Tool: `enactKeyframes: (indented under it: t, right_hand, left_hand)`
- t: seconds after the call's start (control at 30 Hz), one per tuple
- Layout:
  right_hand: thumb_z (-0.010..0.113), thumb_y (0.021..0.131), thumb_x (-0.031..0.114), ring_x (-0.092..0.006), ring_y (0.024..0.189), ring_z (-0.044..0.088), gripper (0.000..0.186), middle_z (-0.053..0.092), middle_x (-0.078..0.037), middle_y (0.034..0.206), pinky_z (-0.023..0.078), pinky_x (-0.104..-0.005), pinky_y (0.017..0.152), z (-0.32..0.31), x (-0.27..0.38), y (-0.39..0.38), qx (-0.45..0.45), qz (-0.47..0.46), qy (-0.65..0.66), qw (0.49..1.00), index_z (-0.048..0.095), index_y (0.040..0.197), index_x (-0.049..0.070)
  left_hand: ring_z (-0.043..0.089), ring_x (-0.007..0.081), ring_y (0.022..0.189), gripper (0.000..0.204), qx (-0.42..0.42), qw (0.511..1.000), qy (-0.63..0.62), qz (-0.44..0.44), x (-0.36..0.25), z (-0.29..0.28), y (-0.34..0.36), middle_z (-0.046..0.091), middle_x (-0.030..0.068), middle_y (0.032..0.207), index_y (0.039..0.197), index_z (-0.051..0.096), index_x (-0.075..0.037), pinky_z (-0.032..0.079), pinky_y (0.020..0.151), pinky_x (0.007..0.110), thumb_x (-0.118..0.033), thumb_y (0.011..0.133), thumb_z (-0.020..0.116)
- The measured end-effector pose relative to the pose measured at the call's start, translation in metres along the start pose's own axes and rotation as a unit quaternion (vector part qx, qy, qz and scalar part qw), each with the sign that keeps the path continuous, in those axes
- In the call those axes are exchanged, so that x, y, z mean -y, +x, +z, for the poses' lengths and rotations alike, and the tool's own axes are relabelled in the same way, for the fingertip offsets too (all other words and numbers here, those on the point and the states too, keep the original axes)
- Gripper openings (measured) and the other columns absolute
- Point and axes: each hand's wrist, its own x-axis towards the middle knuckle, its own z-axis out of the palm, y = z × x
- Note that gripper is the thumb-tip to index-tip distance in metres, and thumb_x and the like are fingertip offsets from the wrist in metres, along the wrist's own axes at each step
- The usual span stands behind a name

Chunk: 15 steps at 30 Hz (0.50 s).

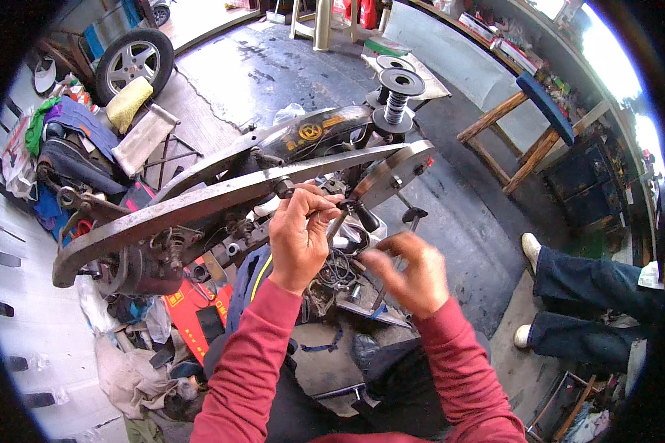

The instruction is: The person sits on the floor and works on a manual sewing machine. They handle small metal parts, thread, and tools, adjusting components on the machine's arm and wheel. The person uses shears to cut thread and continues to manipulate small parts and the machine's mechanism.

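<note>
My left hand (298, 240) is in the middle, under a long grey metal arm (236, 181) of a heavy machine. Its thumb and fingers are pinched on something small that I cannot make out, beside a dark knob and a thin metal rod (340, 225). A black handle (365, 217) sits on the metal disc (373, 181) at the arm's right end. My right hand (414, 277), slightly blurred, is lower right of the handle, fingers loosely curved and apart, holding nothing visible. Below both hands lie tangled cables and small metal parts (336, 269).
A wheel (135, 65) and piled clothes (74, 140) are at left. A red sheet (188, 317) with tools lies lower left. Spools (397, 100) stand behind the disc. A wooden stool (510, 133) is at right, and another person's legs (584, 280) are close on my right.
</note>
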Motion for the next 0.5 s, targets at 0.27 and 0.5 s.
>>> enactKeyframes:
  t: [0.27,0.5]
  right_hand:
    - [0.075,0.088,0.044,-0.0449,0.089,0.072,0.053,0.072,-0.028,0.092,0.057,-0.0510,0.078,0.019,-0.032,0.055,0.100,0.003,0.016,0.995,0.066,0.111,-0.003]
    - [0.069,0.093,0.016,-0.0425,0.072,0.067,0.025,0.065,-0.029,0.081,0.050,-0.0447,0.066,0.037,-0.017,0.054,0.029,0.000,0.035,0.999,0.063,0.098,-0.007]
  left_hand:
    - [0.076,0.0230,0.095,0.011,0.001,1.000,-0.031,-0.004,0.004,0.004,0.001,0.058,0.0058,0.091,0.092,0.055,-0.004,0.043,0.113,0.045,0.001,0.098,0.064]
    - [0.072,0.0239,0.088,0.013,-0.008,0.999,0.037,0.036,0.008,0.004,0.001,0.070,0.0108,0.090,0.091,0.059,-0.002,0.055,0.076,0.033,0.003,0.091,0.070]
